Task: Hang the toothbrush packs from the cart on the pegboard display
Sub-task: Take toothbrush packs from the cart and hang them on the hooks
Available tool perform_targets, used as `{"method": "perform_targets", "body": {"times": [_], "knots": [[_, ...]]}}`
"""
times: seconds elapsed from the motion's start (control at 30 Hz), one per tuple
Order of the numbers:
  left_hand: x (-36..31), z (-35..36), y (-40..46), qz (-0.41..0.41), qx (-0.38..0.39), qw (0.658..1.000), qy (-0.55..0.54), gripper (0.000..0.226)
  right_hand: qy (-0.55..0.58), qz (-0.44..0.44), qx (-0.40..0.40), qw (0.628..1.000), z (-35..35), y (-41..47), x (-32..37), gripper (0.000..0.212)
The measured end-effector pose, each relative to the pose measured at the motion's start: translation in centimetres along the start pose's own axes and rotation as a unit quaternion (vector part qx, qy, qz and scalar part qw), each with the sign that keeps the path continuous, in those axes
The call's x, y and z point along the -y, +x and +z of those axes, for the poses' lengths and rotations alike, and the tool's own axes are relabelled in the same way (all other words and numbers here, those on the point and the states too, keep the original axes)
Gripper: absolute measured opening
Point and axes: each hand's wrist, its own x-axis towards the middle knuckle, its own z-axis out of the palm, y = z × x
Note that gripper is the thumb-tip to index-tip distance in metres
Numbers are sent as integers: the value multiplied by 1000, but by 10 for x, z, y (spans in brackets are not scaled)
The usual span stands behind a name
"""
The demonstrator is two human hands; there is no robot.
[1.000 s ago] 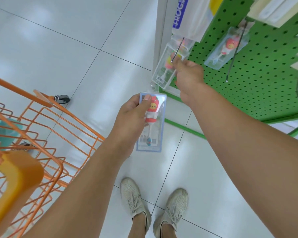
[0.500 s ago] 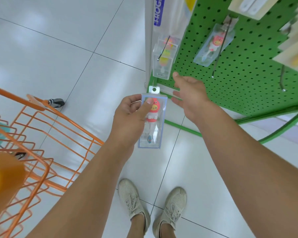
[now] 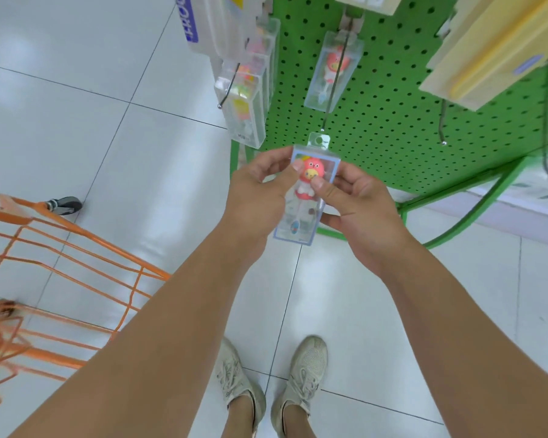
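Both the left hand (image 3: pixel 256 197) and the right hand (image 3: pixel 358 210) pinch the toothbrush pack (image 3: pixel 307 197), held just below a hook (image 3: pixel 332 90) of the green pegboard (image 3: pixel 392 115). Its small hang hole could miss the hook tip, and the pack could slip from the thumbs. The hook already carries a hung pack (image 3: pixel 332 71); another hangs to its left, and the orange cart (image 3: pixel 54 263) stands well apart.

The perforated metal pegboard (image 3: pixel 392 121) is bright green, dotted with dark holes. Before it, a clear plastic toothbrush pack (image 3: pixel 307 197) shows a pink-red, yellow-beaked figure. Left of it stands an orange wire cart (image 3: pixel 76 248) on glossy white floor tiles (image 3: pixel 76 121).
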Motion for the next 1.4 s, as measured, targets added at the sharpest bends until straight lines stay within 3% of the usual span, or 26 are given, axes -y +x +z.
{"method": "perform_targets", "body": {"times": [0.2, 0.53, 0.87, 1.0, 1.1, 1.17, 1.3, 1.4], "knots": [[1, 6, 11, 8, -2, 1000, -4, 24, -26, -10, -6, 1000, -4, 13, 4, 30], [3, 2, 11, 11, 62, 998, 2, 29, -32, -47, 12, 998, -19, 15, 8, 34], [-9, 11, 23, -18, -1, 997, 69, 27, -19, -2, -14, 1000, -11, 32, 10, 27], [-12, 11, 21, -36, -31, 991, 127, 41, -38, 4, -85, 996, -9, 64, 14, 24], [-4, 5, 5, -54, -40, 992, 108, 25, -73, 9, -154, 985, -2, 92, 31, 17], [7, 0, -8, -57, -43, 991, 109, 14, -83, 23, -185, 979, 1, 107, 43, 24], [26, -12, -32, -74, -53, 988, 123, 8, -135, 109, -195, 965, -5, 114, 36, 74], [25, -21, -52, -97, -63, 987, 109, 9, -127, 164, -166, 964, -15, 78, 10, 56]]}}
